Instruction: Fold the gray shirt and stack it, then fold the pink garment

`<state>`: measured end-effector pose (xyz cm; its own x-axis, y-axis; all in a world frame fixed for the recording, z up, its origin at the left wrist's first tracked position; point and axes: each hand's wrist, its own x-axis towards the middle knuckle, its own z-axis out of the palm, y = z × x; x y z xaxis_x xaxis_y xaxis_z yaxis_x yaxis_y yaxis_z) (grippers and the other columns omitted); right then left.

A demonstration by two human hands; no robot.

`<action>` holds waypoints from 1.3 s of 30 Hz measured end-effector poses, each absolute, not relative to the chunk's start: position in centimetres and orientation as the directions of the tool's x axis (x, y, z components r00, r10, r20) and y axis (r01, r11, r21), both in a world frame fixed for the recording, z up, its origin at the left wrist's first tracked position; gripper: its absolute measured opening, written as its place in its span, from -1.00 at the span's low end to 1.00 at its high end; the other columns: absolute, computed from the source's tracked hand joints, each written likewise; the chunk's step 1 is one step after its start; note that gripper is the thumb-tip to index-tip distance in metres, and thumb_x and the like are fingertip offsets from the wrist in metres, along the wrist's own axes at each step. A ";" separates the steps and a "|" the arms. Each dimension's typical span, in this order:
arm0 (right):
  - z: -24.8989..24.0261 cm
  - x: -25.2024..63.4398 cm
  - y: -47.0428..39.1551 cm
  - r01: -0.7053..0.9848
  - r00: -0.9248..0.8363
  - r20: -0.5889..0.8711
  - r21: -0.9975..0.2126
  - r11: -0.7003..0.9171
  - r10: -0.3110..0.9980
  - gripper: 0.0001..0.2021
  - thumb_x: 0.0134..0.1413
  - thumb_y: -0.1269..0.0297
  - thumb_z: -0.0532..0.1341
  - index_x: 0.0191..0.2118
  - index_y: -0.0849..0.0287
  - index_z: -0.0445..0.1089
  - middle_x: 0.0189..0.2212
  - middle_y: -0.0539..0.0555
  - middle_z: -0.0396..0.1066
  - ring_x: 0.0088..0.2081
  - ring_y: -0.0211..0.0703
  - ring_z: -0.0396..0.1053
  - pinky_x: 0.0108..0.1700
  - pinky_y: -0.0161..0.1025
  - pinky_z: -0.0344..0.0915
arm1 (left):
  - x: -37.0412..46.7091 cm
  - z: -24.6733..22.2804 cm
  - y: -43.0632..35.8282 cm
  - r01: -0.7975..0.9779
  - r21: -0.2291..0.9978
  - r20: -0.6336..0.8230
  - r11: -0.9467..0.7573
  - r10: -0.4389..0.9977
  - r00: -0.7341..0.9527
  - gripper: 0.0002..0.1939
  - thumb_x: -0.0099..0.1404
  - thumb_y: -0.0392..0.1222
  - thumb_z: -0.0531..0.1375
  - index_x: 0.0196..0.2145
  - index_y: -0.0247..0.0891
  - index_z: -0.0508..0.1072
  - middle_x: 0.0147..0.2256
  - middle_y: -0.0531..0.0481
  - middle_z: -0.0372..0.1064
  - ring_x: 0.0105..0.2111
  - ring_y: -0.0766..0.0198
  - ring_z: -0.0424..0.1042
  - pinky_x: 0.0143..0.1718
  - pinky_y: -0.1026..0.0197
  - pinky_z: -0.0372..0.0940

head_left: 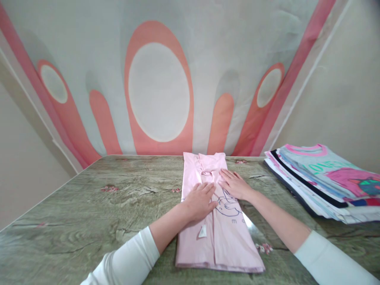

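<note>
A pink garment [231, 245] lies on the table, its sides folded in to form a long strip. Blue line drawing and part of some lettering show on its right half, and a small white label sits near its middle. My left hand [199, 201] rests flat on the left and middle of the cloth, fingers extended. Higher up, at the right edge of the garment, my right hand [234, 185] also presses flat with its fingers stretched out. Neither hand grips the fabric.
A stack of folded clothes [323, 178] stands at the right, with a grey and pink printed shirt on top. The wood-patterned table [89, 213] ends at a wall hanging [204, 59] with pink and coral shapes.
</note>
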<state>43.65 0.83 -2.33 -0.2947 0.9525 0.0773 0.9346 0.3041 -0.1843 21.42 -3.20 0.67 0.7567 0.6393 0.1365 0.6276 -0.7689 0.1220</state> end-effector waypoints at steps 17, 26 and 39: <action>-1.6 43.7 -7.3 0.898 -0.406 0.089 -0.145 0.415 0.910 -0.40 0.20 -0.04 -0.18 0.28 0.16 -0.13 0.26 0.15 -0.15 0.25 -0.01 -0.16 0.21 0.06 -0.20 | 17.2 3.0 -7.3 0.493 0.176 -0.018 -0.852 0.498 0.867 -0.44 0.35 0.12 -0.18 0.24 -0.09 -0.09 0.26 0.02 -0.19 0.24 0.09 -0.20 0.20 -0.10 -0.35; 0.8 42.3 -11.5 0.829 -0.495 0.079 -0.256 0.498 0.865 -0.40 0.12 -0.06 0.00 0.23 0.09 0.03 0.23 0.16 -0.03 0.20 0.11 -0.04 0.15 0.09 -0.09 | 17.3 5.1 -11.8 0.539 0.197 -0.053 -0.819 0.540 0.840 -0.47 0.30 0.15 -0.07 0.13 -0.14 0.17 0.09 -0.04 0.20 0.16 0.00 0.02 0.17 -0.12 -0.18; -2.8 51.1 6.1 0.687 -0.126 0.267 -0.671 0.278 0.955 -0.74 0.01 0.26 0.15 -0.15 0.19 0.39 -0.22 0.10 0.44 -0.31 -0.16 0.37 -0.19 -0.18 0.28 | 23.5 1.2 -7.7 0.454 0.177 0.086 -0.873 0.474 0.877 -0.43 0.35 0.08 -0.16 0.20 -0.30 0.02 0.23 -0.16 -0.09 0.23 0.09 -0.15 0.21 0.02 -0.26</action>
<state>51.06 6.07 -2.82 -0.1259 0.9554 0.2672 0.6874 0.2782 -0.6709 23.46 -7.73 1.18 0.8766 0.4735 0.0861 0.4543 -0.8731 0.1768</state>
